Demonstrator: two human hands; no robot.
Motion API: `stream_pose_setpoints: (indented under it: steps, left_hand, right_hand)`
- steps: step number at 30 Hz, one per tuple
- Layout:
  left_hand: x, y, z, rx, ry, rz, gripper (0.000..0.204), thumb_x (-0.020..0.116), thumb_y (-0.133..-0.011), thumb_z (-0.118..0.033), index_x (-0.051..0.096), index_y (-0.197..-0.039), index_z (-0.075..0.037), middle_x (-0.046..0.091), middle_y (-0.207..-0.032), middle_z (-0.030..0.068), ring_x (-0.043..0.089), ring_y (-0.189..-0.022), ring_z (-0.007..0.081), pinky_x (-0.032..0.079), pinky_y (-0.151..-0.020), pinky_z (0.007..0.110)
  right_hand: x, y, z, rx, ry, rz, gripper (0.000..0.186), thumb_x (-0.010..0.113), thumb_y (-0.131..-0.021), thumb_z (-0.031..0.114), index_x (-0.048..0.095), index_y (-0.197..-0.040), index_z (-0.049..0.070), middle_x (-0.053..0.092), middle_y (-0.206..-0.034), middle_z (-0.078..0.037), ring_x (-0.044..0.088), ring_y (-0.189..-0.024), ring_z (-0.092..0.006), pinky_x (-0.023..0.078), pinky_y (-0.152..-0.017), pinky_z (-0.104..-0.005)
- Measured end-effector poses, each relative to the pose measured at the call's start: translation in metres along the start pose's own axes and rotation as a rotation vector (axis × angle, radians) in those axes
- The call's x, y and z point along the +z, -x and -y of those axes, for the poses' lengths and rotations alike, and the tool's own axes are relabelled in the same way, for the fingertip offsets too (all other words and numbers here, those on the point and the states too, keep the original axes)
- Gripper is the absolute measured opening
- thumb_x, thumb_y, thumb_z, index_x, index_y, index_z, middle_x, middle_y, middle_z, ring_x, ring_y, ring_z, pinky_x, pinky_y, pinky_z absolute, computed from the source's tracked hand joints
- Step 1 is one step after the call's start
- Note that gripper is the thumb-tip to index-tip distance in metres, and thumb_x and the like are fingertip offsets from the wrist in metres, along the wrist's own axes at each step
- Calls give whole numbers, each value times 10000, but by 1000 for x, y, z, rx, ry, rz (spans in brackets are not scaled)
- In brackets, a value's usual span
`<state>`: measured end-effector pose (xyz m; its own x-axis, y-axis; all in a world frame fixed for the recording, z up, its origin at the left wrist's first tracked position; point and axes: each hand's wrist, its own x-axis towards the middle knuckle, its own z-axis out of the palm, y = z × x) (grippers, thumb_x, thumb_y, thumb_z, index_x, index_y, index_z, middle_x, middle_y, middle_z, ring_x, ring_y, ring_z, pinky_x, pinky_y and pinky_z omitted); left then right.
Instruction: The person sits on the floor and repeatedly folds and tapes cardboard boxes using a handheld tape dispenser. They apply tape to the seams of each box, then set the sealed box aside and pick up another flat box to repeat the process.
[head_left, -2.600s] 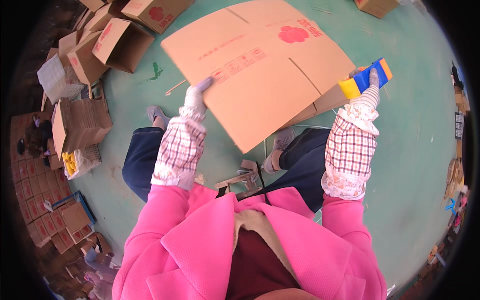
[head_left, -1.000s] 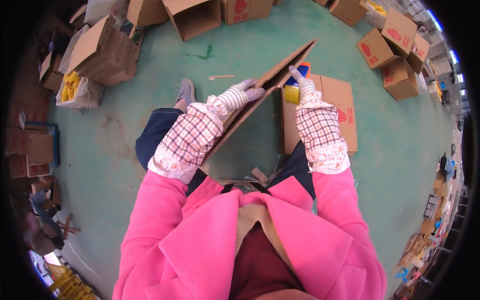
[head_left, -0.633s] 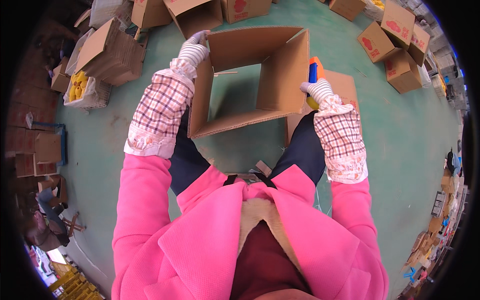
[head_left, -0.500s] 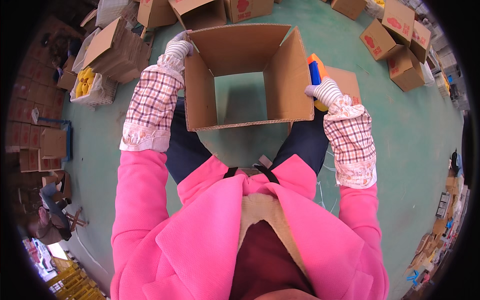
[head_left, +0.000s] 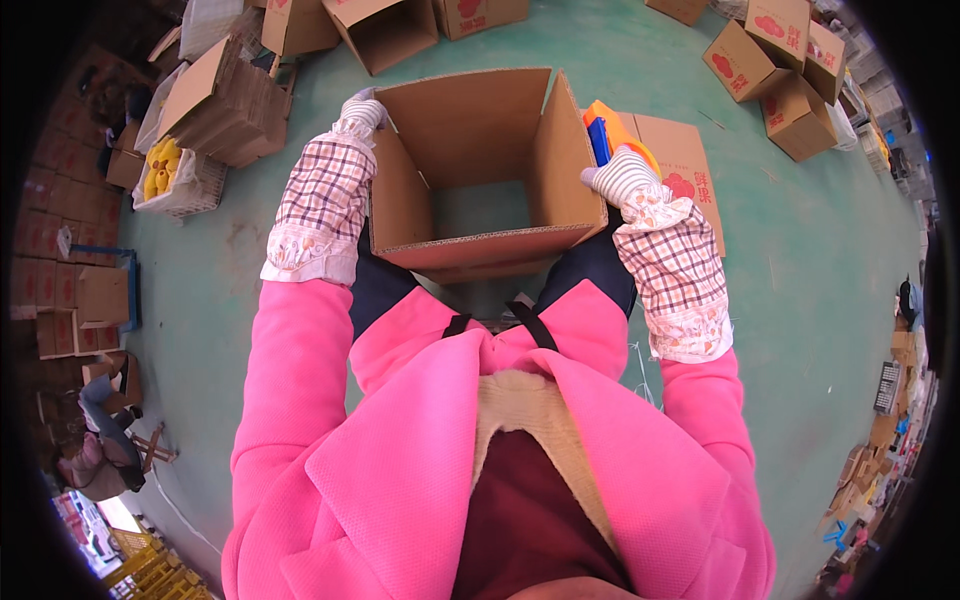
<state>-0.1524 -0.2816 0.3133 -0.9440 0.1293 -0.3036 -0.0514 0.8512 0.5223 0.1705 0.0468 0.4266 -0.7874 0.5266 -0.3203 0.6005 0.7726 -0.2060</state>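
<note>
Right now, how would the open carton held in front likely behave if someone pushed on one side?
The carton would probably skew sideways, since the green floor shows through its unclosed bottom. It is likely light for its size, being hollow with thin cardboard walls. Each wall may feel fairly stiff, as none visibly buckles.

The carton (head_left: pixel 460 115) over there is tan inside, the tape dispenser (head_left: pixel 601 138) orange and blue. Pale gloves (head_left: pixel 628 177) carry grey stripes, the whitish oversleeves (head_left: pixel 675 260) a dark plum check; the coat (head_left: pixel 395 460) is hot pink, the trousers (head_left: pixel 382 285) navy, the floor (head_left: pixel 800 270) green.
</note>
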Motion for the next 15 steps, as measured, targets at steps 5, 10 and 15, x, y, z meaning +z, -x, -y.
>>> stream_pose_setpoints:
  steps: [5,10,15]
  left_hand:
    - [4,43,-26,126,-127,-372,549,641,-877,-198,483,-1400,-146,593,-1313,154,566,-1194,317,442,-1028,459]
    - [49,226,-79,996,96,-589,401,651,-877,-91,583,-1269,-45,555,-1346,188,535,-1221,387,436,-1041,427]
    - [104,289,-101,720,-435,-70,362,550,-943,-406,702,-1002,-82,687,-981,172,678,-864,337,542,-745,452]
  right_hand:
    - [5,-12,-3,19,-57,-19,761,752,-709,418,556,-1288,-35,644,-1179,-234,616,-1136,-355,471,-981,-419]
    - [18,-27,-16,22,-118,-22,726,724,-709,420,558,-1226,-62,665,-1099,-252,640,-1077,-383,493,-930,-439]
    - [27,-33,-26,16,-153,-63,733,717,-713,444,555,-1201,-79,676,-1067,-255,653,-1044,-387,503,-906,-434]
